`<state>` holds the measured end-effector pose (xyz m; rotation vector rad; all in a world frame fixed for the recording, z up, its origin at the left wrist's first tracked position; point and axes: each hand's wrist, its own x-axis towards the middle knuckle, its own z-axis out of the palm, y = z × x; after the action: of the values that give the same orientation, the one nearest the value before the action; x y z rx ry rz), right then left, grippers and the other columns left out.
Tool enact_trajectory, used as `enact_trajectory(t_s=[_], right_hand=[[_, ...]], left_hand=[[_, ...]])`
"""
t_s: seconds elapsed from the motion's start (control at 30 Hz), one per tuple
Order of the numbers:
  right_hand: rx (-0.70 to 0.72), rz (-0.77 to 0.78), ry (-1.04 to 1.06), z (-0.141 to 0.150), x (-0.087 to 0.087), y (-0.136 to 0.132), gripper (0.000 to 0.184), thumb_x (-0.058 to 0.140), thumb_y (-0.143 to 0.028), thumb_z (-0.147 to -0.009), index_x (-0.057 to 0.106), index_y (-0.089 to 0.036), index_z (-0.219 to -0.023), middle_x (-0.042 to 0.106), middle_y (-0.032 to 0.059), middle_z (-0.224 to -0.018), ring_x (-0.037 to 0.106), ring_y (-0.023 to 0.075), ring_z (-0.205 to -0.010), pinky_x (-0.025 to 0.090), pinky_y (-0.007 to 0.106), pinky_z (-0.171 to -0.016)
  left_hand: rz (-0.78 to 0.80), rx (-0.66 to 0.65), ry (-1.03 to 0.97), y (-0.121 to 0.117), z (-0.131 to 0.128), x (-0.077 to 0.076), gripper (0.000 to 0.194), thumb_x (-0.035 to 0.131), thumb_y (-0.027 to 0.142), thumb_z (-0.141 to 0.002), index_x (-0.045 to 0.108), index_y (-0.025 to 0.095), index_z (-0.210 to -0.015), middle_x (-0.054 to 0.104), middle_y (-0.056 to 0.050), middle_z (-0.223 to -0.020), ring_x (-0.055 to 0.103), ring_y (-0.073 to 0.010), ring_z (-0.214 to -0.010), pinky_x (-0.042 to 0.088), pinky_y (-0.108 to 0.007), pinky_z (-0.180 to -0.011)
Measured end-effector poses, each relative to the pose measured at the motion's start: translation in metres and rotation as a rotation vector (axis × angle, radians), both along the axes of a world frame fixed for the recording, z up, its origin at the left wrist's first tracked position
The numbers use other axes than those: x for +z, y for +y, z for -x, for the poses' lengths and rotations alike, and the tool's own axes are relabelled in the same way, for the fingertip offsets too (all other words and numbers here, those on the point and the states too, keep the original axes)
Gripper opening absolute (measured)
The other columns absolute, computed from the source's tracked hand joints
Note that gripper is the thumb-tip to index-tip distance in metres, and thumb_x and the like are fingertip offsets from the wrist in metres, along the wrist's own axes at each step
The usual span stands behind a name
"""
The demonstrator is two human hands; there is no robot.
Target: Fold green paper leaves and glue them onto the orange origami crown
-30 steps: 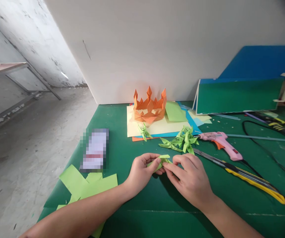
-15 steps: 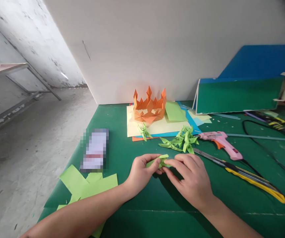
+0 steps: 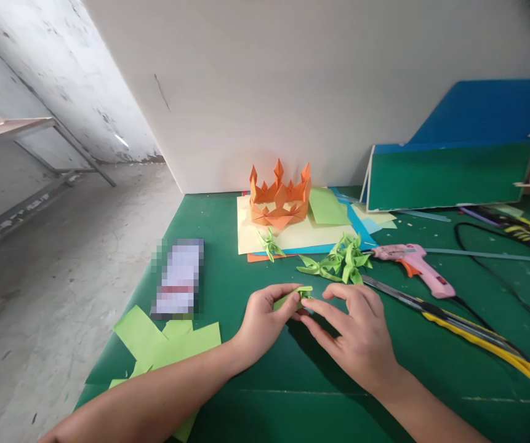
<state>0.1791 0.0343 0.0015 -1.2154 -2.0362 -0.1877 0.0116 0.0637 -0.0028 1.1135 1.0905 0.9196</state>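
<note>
My left hand (image 3: 262, 320) pinches a small folded piece of light green paper (image 3: 296, 294) low over the green table (image 3: 228, 246). My right hand (image 3: 354, 332) meets it from the right, its thumb and forefinger pressed on the same piece while the other fingers spread out. Just beyond lie several finished green paper folds (image 3: 338, 263) and one more (image 3: 269, 243) on the yellow sheet (image 3: 292, 237). An orange paper crown (image 3: 279, 195) stands behind them.
Loose green paper squares (image 3: 163, 341) lie at the near left by a blurred flat object (image 3: 179, 277). A pink glue gun (image 3: 415, 264), a yellow-handled cutter (image 3: 458, 326) and black cable (image 3: 500, 271) lie to the right. A green and blue board (image 3: 444, 175) leans at the back right.
My right hand's fingers have shifted a little left along the green piece and spread wider. The left hand stays almost still.
</note>
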Motion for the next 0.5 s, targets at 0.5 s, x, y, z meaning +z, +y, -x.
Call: enact_trajectory(t_s=[0.5], right_hand=[[0.102,0.149,0.207,-0.003,-0.009,0.004,0.036,0.063,-0.024,-0.083,0.054,-0.024,-0.118,0.059,0.0069,-0.101,0.058,0.0215,-0.095,0.049,0.038,-0.081]], left_hand=[[0.109,0.010,-0.146,0.003,0.001,0.001,0.038,0.075,0.042,-0.073,0.069,0.012,-0.096,0.071,-0.004,-0.074,0.065,-0.0138,-0.062,0.055,-0.026,-0.063]])
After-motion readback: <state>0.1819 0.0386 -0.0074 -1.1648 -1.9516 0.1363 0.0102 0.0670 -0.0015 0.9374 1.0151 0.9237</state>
